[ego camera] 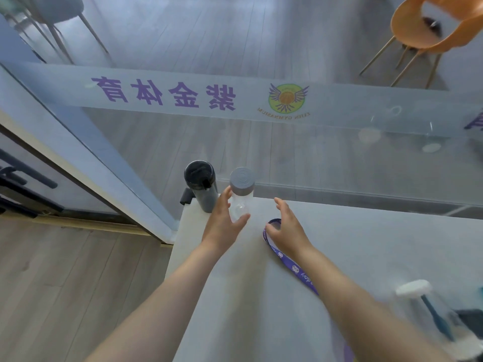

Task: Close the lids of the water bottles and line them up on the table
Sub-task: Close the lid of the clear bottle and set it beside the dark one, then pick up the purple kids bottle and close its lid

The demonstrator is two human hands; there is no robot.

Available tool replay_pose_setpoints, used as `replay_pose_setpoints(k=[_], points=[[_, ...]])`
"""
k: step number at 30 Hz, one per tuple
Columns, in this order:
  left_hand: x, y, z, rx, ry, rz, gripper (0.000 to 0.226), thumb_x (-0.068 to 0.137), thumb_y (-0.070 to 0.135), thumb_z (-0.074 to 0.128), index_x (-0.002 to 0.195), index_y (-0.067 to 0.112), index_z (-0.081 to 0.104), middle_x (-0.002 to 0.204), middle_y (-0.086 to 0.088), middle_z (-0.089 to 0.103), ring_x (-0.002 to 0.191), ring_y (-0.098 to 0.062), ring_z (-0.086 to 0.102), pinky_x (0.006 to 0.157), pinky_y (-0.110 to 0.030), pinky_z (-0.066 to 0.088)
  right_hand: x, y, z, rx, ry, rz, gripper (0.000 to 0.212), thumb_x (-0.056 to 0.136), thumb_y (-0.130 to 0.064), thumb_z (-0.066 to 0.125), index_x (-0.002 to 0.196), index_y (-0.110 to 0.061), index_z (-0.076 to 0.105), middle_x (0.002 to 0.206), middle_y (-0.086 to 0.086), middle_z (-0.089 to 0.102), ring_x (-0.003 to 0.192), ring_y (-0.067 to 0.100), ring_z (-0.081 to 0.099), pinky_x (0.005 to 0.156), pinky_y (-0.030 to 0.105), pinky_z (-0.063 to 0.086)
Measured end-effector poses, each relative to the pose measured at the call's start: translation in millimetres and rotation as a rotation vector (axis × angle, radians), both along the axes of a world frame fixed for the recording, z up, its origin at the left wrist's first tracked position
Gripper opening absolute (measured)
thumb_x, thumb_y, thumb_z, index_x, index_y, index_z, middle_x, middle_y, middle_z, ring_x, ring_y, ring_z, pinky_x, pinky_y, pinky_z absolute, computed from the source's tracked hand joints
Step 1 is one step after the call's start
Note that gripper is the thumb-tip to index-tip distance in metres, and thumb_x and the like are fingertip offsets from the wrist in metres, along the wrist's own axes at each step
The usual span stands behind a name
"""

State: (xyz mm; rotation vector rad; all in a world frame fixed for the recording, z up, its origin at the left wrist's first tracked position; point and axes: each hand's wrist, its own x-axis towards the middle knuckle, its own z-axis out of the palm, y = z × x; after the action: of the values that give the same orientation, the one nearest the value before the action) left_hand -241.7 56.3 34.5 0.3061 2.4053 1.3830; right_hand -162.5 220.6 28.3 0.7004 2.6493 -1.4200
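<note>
A clear bottle [241, 202] with a grey lid on top stands upright near the far left corner of the grey table [366, 244]. Just left of it stands a dark bottle [202, 186] with a black lid. My left hand [224, 223] hovers at the clear bottle's lower part, fingers spread and relaxed, thumb and fingers either side of it. My right hand [285, 228] is a little to the right of the bottle, fingers straight, holding nothing. A third clear bottle [428, 317] with a white lid and a teal straw stands blurred at the near right.
A purple lanyard [295, 267] lies on the table under my right wrist. A glass wall with a frosted band and purple lettering [162, 92] runs just behind the table. The table's left edge drops to a wooden floor [65, 283]. An orange chair [431, 27] stands beyond the glass.
</note>
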Motion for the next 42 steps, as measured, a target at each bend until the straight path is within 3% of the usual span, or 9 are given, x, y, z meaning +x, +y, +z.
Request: replay_pose_setpoints(k=[2,5,13,18,23,28,35,42], points=[[5.4,-1.1,-0.7,0.001,-0.03,0.014,0.081,0.086,0.033,0.07,0.148,0.035,0.018,0.147,0.012,0.037,0.127,-0.013,0.044,0.099,-0.031,0.041,22.6,9.0,3.6,0.009,0.003,-0.011,0.065,0.089,-0.014,0.055,0.147,-0.019,0.028,0.152,-0.001,0.035,0.136,0.015,0.035,0.101,0.018,0.025],[6.8,0.9,-1.6,-0.009,-0.044,0.049,0.081,0.086,0.034,0.07,0.148,0.034,0.018,0.148,0.012,0.037,0.125,-0.014,0.045,0.094,-0.03,0.04,53.2,22.2,6.6,0.032,-0.009,-0.028,0.065,0.089,-0.015,0.054,0.148,-0.02,0.026,0.153,-0.002,0.034,0.139,0.015,0.031,0.104,0.021,0.024],[-3.4,14.3,-8.3,-0.109,-0.059,0.099,0.08,0.085,0.04,0.069,0.147,0.025,0.021,0.147,-0.001,0.041,0.124,-0.026,0.051,0.103,-0.044,0.043,92.1,29.6,5.9,0.019,-0.026,-0.039,0.065,0.088,-0.017,0.054,0.147,-0.023,0.026,0.152,-0.007,0.034,0.138,0.012,0.031,0.104,0.024,0.026],[-8.5,20.0,-12.0,-0.13,0.0,0.102,0.058,0.092,0.03,0.061,0.14,0.022,0.03,0.134,-0.001,0.05,0.106,-0.025,0.062,0.084,-0.034,0.045,97.7,25.4,2.1,0.018,-0.039,-0.043,0.064,0.089,-0.018,0.052,0.146,-0.026,0.025,0.152,-0.008,0.032,0.138,0.012,0.029,0.102,0.024,0.027],[-12.8,22.7,-12.8,-0.124,0.009,0.096,0.056,0.093,0.027,0.06,0.14,0.022,0.03,0.134,-0.003,0.051,0.106,-0.025,0.062,0.086,-0.037,0.047,102.0,23.3,1.7,0.011,-0.046,-0.052,0.064,0.089,-0.018,0.051,0.146,-0.026,0.025,0.152,-0.008,0.032,0.139,0.012,0.028,0.103,0.025,0.028],[-2.6,15.0,-17.5,-0.149,-0.044,0.079,0.067,0.091,0.035,0.063,0.145,0.018,0.027,0.142,-0.004,0.045,0.116,-0.025,0.054,0.098,-0.042,0.046,115.6,24.7,7.8,0.035,-0.038,-0.071,0.063,0.089,-0.019,0.051,0.147,-0.025,0.026,0.152,-0.007,0.032,0.139,0.013,0.029,0.108,0.031,0.031],[61.9,3.0,-25.6,-0.284,-0.094,0.033,0.058,0.094,0.033,0.056,0.145,0.013,0.034,0.148,-0.008,0.042,0.133,-0.027,0.044,0.108,-0.043,0.038,167.7,42.1,29.4,0.223,-0.039,-0.031,0.06,0.092,-0.021,0.053,0.147,-0.019,0.027,0.141,0.004,0.043,0.13,0.023,0.034,0.102,0.028,0.03],[178.5,15.5,-31.1,-0.295,-0.113,-0.155,0.045,0.096,0.028,0.055,0.138,0.016,0.046,0.141,-0.003,0.05,0.132,-0.018,0.045,0.105,-0.027,0.031,266.1,65.0,50.1,0.323,0.038,-0.025,0.047,0.091,-0.012,0.058,0.136,-0.009,0.045,0.133,0.009,0.052,0.125,0.026,0.044,0.104,0.025,0.029]])
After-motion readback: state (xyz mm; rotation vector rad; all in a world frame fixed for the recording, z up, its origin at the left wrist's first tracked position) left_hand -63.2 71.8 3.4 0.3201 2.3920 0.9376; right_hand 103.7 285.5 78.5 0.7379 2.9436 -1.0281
